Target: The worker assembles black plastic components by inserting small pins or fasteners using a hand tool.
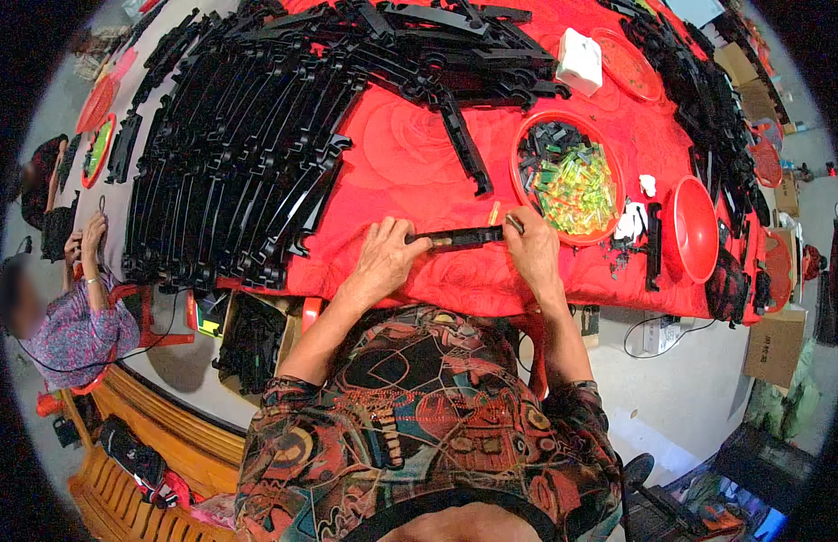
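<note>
Black plastic strip (469, 238), held crosswise between hands above near edge of red cloth (401, 135). Just beyond: loose black strip (464, 149). Right: red bowl (516, 172) of yellow-green and dark pieces. Left: massed black strips (229, 163). Left hand (387, 253), right hand (533, 251): fingers grasping opposite strip ends; forearms (323, 339) converging.

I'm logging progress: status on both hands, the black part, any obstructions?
Left hand and right hand gripping opposite ends of black part. Part roughly crosswise. Filled red bowl close beyond right hand; nothing visibly blocking.
</note>
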The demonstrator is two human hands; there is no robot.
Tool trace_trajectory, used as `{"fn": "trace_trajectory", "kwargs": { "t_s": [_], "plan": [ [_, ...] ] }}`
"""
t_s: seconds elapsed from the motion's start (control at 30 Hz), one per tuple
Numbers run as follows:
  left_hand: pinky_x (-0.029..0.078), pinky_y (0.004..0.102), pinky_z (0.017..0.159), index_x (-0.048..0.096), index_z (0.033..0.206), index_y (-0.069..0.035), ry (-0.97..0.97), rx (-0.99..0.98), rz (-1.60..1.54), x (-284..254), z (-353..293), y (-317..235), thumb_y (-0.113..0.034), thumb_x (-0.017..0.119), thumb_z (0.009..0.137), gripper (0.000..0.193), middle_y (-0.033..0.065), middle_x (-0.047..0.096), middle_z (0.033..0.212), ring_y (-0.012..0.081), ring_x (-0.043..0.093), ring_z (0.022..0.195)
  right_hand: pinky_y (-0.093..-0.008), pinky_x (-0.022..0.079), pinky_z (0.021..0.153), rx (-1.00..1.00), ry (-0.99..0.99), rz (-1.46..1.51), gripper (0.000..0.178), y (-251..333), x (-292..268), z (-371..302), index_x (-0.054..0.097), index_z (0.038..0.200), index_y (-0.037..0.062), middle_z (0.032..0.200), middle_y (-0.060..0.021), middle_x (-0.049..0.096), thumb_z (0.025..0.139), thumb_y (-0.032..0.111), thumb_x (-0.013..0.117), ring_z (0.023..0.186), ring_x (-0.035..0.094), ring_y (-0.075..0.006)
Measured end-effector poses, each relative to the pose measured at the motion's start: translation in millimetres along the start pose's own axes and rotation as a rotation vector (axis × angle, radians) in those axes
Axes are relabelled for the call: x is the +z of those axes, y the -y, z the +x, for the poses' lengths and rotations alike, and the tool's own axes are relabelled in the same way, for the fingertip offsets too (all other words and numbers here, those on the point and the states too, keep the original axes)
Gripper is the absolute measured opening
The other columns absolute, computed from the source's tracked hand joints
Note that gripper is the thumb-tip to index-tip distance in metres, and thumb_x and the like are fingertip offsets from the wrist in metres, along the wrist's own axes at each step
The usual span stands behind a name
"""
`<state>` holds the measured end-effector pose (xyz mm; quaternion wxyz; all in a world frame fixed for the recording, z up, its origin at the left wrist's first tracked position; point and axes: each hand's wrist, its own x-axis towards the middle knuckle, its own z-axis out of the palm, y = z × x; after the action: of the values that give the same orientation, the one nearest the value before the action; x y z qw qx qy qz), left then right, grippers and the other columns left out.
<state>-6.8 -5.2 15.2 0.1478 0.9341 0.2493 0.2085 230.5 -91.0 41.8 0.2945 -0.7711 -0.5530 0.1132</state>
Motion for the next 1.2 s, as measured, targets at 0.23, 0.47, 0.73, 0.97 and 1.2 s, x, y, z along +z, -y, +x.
{"fn": "trace_trajectory", "kwargs": {
  "t_s": [0.23, 0.47, 0.73, 0.97, 1.2],
  "plan": [
    [0.039, 0.0380, 0.070, 0.063, 0.095, -0.017, 0.049, -0.033, 0.012, 0, -1, -1, -0.009, 0.052, 0.077, 0.023, 0.0067, 0.048, 0.087, 0.0249, 0.046, 0.087, -0.0471, 0.047, 0.065, 0.018, 0.092, -0.304, 0.021, 0, 28, 28, 0.056, 0.093, 0.0035, 0.076, -0.0207, 0.062, 0.077, 0.015, 0.062, 0.075, 0.061, -0.0379],
    [0.040, 0.0377, 0.072, 0.064, 0.095, -0.015, 0.046, -0.022, 0.019, 0, -5, 0, -0.009, 0.056, 0.075, 0.022, 0.0063, 0.049, 0.089, 0.0248, 0.048, 0.088, -0.0509, 0.044, 0.060, 0.043, -0.001, -0.154, 0.020, 1, 29, 27, 0.048, 0.087, 0.0031, 0.073, -0.0202, 0.059, 0.076, 0.013, 0.061, 0.070, 0.059, -0.0400],
    [0.042, 0.0376, 0.074, 0.064, 0.092, -0.013, -0.049, 0.009, 0.005, 2, -5, 2, -0.008, 0.060, 0.073, 0.020, 0.0054, 0.052, 0.092, 0.0250, 0.049, 0.085, -0.0476, 0.045, 0.060, 0.059, -0.084, -0.008, 0.019, -1, 25, 20, 0.049, 0.086, 0.0025, 0.073, -0.0198, 0.060, 0.078, 0.013, 0.062, 0.071, 0.060, -0.0405],
    [0.037, 0.0372, 0.070, 0.065, 0.089, -0.015, -0.098, 0.025, 0.016, 3, -4, 0, -0.009, 0.057, 0.074, 0.017, 0.0045, 0.051, 0.088, 0.0238, 0.048, 0.085, -0.0435, 0.046, 0.066, -0.023, -0.250, -0.121, 0.019, 0, 18, 21, 0.054, 0.094, 0.0016, 0.082, -0.0200, 0.060, 0.079, 0.011, 0.061, 0.076, 0.059, -0.0370],
    [0.037, 0.0377, 0.071, 0.065, 0.090, -0.015, -0.116, 0.007, 0.036, 6, 1, 0, -0.010, 0.057, 0.074, 0.019, 0.0049, 0.052, 0.089, 0.0241, 0.048, 0.085, -0.0438, 0.044, 0.067, 0.019, -0.373, -0.069, 0.012, -38, -10, 35, 0.057, 0.086, 0.0000, 0.079, -0.0175, 0.057, 0.077, 0.007, 0.060, 0.076, 0.056, -0.0358]
  ]
}}
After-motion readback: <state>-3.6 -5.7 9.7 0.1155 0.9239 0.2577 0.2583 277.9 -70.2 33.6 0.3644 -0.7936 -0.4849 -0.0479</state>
